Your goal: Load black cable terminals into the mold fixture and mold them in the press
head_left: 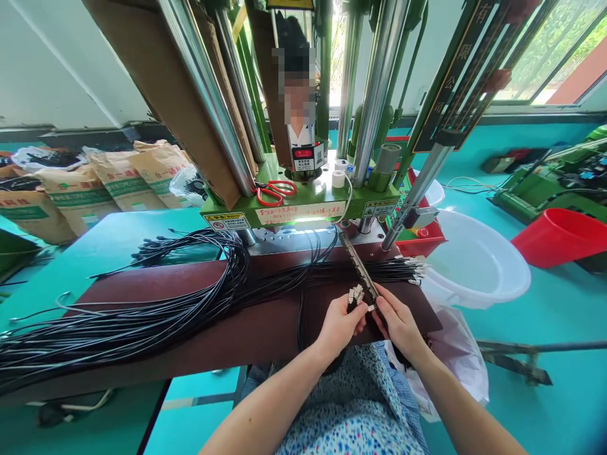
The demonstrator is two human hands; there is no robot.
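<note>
My left hand (342, 323) is closed around a small bunch of black cables with silvery connectors (355, 294) sticking up out of the fist. Close beside it, my right hand (397, 319) grips the near end of a long narrow metal bar (359, 265) with slots along it. The bar slants away toward the press, its far end near the press plate. One connector sits between the two hands at the bar's near end; which fingers hold it I cannot tell. Across the brown board (279, 335) lies a thick bundle of black cables (190, 316), and more connector ends (417, 268) rest at its right.
The green press (303, 212) stands straight ahead with steel columns, and red-handled scissors (275, 193) lie on it. To the right are a white tub (478, 259), a red bucket (564, 237) and a white bag (458, 360). Paper sacks (76, 189) line the left wall.
</note>
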